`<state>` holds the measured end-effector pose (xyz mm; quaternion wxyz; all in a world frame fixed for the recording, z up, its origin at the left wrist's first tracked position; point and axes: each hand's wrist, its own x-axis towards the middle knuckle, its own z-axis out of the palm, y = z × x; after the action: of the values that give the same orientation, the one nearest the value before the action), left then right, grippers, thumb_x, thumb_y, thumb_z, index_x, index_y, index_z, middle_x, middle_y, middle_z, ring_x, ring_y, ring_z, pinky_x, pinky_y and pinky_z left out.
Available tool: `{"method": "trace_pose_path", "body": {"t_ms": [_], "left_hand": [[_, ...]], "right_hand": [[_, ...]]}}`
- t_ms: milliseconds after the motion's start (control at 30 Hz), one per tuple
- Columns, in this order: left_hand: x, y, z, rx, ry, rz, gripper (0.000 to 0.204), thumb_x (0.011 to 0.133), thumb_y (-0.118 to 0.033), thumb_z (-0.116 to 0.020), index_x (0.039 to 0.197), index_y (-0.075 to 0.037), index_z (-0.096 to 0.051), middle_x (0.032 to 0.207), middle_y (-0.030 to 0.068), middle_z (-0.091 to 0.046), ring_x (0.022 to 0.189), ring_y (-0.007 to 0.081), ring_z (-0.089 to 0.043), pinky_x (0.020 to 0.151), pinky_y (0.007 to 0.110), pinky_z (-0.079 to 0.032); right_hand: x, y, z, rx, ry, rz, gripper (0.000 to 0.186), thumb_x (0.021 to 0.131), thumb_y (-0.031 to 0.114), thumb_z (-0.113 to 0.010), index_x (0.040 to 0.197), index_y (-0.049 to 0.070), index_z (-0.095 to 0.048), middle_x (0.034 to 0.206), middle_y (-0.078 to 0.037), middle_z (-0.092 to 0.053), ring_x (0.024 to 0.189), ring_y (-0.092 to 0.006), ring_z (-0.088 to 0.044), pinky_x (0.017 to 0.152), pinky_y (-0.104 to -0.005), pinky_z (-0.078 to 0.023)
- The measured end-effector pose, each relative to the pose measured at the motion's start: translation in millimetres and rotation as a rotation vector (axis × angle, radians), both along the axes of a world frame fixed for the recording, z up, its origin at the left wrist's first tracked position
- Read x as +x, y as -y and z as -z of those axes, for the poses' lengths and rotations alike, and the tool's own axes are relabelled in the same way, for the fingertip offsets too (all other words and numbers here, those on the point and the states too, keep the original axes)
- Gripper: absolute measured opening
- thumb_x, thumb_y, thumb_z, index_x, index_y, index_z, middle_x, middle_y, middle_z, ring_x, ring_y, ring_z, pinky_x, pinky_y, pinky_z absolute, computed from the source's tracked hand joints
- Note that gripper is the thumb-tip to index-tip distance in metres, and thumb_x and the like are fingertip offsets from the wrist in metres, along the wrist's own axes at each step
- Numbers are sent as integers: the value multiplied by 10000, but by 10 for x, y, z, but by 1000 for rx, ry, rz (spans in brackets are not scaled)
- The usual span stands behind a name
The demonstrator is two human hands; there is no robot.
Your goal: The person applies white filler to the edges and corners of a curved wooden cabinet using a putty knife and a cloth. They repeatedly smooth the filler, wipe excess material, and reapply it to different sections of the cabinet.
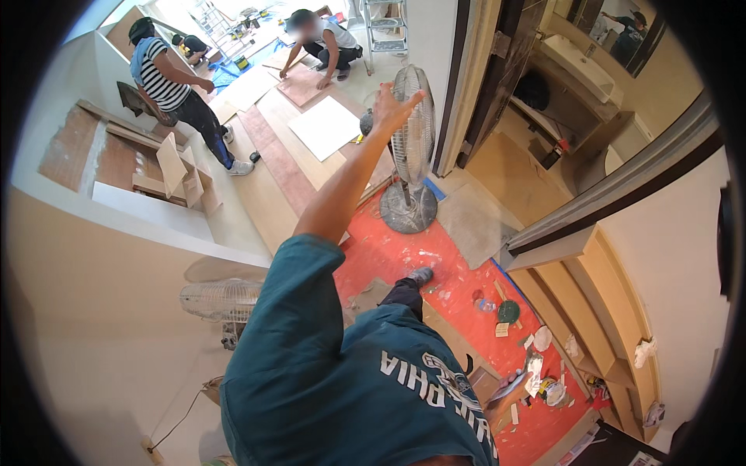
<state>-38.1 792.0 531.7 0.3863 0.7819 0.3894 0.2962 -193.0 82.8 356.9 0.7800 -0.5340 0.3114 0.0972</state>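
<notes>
My left arm stretches forward, and my left hand point(395, 109) is at the upper part of a standing fan point(413, 128) with a wire grille. Its fingers are spread, with nothing held in them; whether they touch the grille I cannot tell. The fan's round dusty base point(408, 208) rests at the edge of a red floor covering point(388, 256). Low on my right side, what looks like my right hand point(507, 398) shows only in part beside my teal shirt. Its fingers are not clear, nor whether anything is in them.
Two people point(167, 78) point(330, 50) work ahead among wooden boards point(268, 147) and a white panel point(325, 128). A stepladder point(386, 27) stands behind the fan. Wooden shelving point(590, 303) and scattered debris point(536, 365) lie right; another fan point(221, 301) is left. A doorway opens onto a washroom sink point(579, 66).
</notes>
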Motion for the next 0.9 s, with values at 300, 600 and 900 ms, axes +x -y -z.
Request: {"method": "trace_pose_path", "body": {"t_ms": [300, 600, 900], "left_hand": [[755, -951, 502, -75, -276, 99, 1258, 613, -610, -847, 1460, 117, -268, 1387, 337, -471, 1315, 400, -482, 1094, 434, -398], [949, -642, 491, 76, -353, 190, 1180, 669, -548, -809, 1487, 80, -235, 1372, 347, -474, 1285, 431, -500, 1065, 445, -419], [1175, -464, 684, 189, -354, 224, 1198, 666, -546, -812, 1506, 50, -200, 1374, 363, -448, 1262, 445, -505, 1044, 457, -436]], "right_hand": [[621, -754, -499, -129, -14, 94, 464, 925, 555, -622, 928, 96, -551, 619, 7, -494, 434, -97, -429, 372, -249, -340], [1025, -1438, -363, -110, 33, 199, 468, 961, 546, -571, 907, 82, -547, 595, 27, -441, 445, -74, -387, 385, -231, -299], [1149, -1438, -36, 40, 94, 125, 435, 984, 490, -567, 918, 60, -573, 627, 3, -470, 488, -91, -423, 424, -222, -329]]}}
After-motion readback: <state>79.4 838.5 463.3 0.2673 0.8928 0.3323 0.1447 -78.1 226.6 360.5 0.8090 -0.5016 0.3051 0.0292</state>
